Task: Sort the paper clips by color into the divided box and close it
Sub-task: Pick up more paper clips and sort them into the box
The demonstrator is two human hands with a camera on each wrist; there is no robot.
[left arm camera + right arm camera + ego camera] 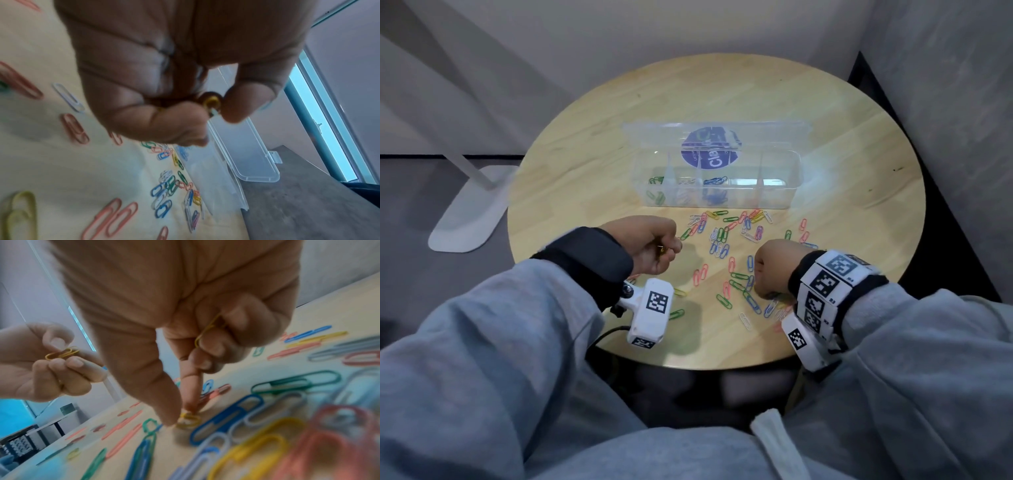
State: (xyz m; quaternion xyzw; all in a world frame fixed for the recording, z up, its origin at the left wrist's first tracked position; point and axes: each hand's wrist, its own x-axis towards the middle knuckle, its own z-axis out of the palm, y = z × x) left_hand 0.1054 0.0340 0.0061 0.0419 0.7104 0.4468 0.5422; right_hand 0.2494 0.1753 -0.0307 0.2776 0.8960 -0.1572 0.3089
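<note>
A clear divided box [722, 192] stands open mid-table, its lid [715, 132] tipped back; green, white and blue clips lie in its left compartments. Loose coloured paper clips [722, 236] are scattered in front of it. My left hand [654, 245] hovers above the table and pinches yellow clips [61, 352] between thumb and fingers [211, 104]. My right hand [770, 270] is down on the table, thumb and forefinger pinching a yellow clip [188, 420] that lies on the wood. Another yellow clip [207, 330] is tucked in its curled fingers.
The round wooden table [825, 113] stands in a corner, with a wall close on the right. A white lamp base [469, 212] sits on the floor to the left. Clips lie close to the near table edge around my right wrist.
</note>
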